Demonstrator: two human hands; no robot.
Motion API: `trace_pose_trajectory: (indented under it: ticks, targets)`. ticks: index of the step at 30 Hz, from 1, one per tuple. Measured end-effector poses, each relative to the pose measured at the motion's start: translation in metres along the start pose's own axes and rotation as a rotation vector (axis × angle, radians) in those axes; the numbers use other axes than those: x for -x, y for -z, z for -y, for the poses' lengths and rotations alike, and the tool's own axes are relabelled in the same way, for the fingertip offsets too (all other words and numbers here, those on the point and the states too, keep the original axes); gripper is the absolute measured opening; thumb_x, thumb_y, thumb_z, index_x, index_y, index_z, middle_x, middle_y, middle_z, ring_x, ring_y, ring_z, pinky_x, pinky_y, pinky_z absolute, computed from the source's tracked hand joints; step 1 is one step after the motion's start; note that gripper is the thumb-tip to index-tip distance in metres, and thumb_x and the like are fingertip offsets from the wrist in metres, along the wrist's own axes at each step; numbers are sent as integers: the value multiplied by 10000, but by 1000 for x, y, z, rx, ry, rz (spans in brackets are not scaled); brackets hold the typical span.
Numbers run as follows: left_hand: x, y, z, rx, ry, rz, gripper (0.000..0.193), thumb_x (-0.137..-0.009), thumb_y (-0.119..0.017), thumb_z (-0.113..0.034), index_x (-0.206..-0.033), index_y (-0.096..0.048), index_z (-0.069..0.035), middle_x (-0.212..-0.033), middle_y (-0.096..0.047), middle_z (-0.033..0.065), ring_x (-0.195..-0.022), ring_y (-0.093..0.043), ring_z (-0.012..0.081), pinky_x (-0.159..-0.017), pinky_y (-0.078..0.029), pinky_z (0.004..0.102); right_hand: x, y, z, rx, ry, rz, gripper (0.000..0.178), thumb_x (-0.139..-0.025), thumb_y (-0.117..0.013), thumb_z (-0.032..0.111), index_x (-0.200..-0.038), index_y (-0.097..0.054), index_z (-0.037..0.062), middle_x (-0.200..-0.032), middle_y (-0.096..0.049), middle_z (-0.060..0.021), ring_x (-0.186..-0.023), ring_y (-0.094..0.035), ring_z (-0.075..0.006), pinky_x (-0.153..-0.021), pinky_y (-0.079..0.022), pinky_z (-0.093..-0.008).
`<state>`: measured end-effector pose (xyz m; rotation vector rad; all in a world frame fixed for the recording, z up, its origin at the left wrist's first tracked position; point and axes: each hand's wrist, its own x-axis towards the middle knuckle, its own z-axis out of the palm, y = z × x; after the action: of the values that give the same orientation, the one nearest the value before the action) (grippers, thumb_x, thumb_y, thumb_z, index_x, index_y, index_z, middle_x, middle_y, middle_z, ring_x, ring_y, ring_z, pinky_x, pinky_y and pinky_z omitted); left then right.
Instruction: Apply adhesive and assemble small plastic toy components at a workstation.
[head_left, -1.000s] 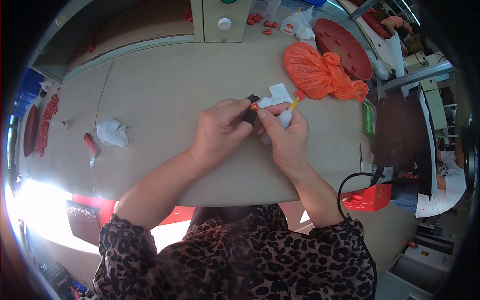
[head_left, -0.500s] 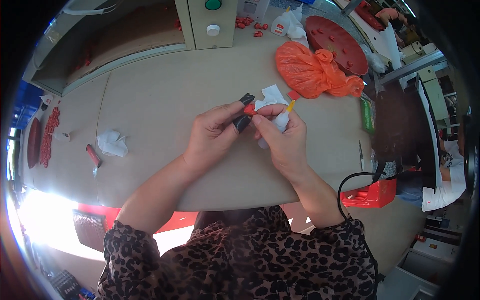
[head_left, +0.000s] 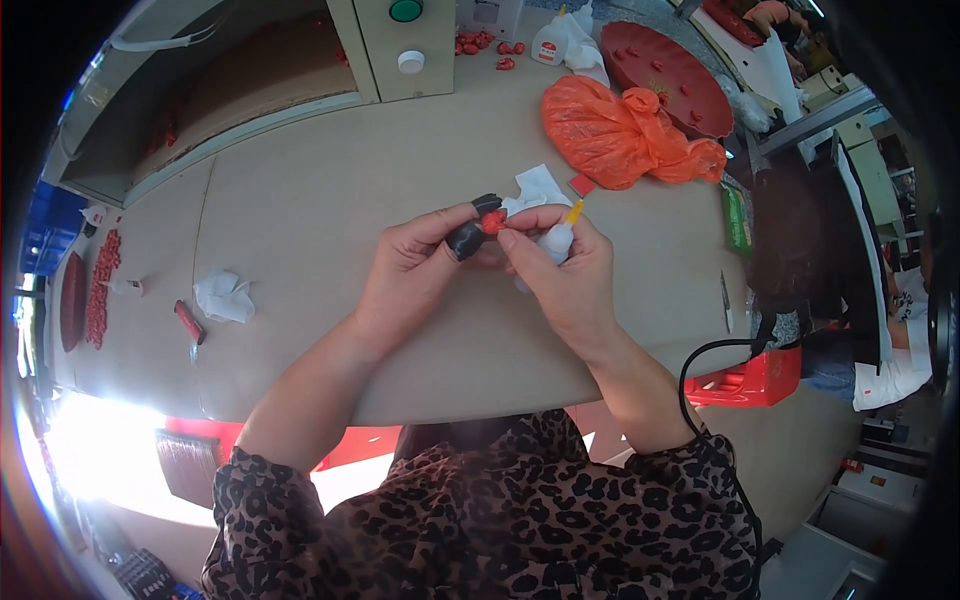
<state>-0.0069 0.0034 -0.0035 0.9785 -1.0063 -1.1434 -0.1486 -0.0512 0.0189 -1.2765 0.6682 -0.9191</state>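
Observation:
My left hand (head_left: pixel 420 258) is closed in a pinch, with black covers on its thumb and forefinger. Between those tips sits a small shiny red piece (head_left: pixel 493 221), whose exact kind I cannot make out. My right hand (head_left: pixel 568 270) also touches the red piece with thumb and forefinger. Tucked in the right hand's fingers is a small white squeeze bottle (head_left: pixel 556 241) with a yellow tip pointing up and away. Just beyond the hands lie a crumpled white tissue (head_left: pixel 537 186) and a small flat red square (head_left: pixel 582 185).
An orange plastic bag (head_left: pixel 612 135) and a round red tray (head_left: pixel 668 80) with red pieces stand at the far right. A beige box (head_left: pixel 405 60) with a green button is at the back. At left lie a tissue (head_left: pixel 224 297), a red lighter-like object (head_left: pixel 188 322) and a row of red pieces (head_left: pixel 103 285).
My left thumb and forefinger have rolled around the red piece, which shows more openly now. Both hands appear slightly further left; the right still holds the bottle.

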Motion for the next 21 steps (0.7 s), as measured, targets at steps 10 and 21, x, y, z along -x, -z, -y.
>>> trace_pose_trajectory:
  ticks: [10, 21]
  targets:
    - [4, -1, 1, -129, -42, -31, 240, -835, -449, 2, -1063, -521, 20, -937, -564, 85, -814, -583, 141, -740, -463, 236, 0, 1, -1, 14, -9, 24, 72, -763, -558, -16, -829, -549, -42, -782, -588, -70, -704, -576, -98, -635, -470, -199]
    - [6, -2, 0, -216, -124, -42, 236, -828, -438, 27, -1050, -519, 28, -938, -556, 107, -815, -595, 159, -724, -459, 232, 0, 0, -2, -31, 18, 38, 55, -764, -555, -15, -813, -553, -39, -769, -588, -69, -703, -578, -100, -628, -461, -197]
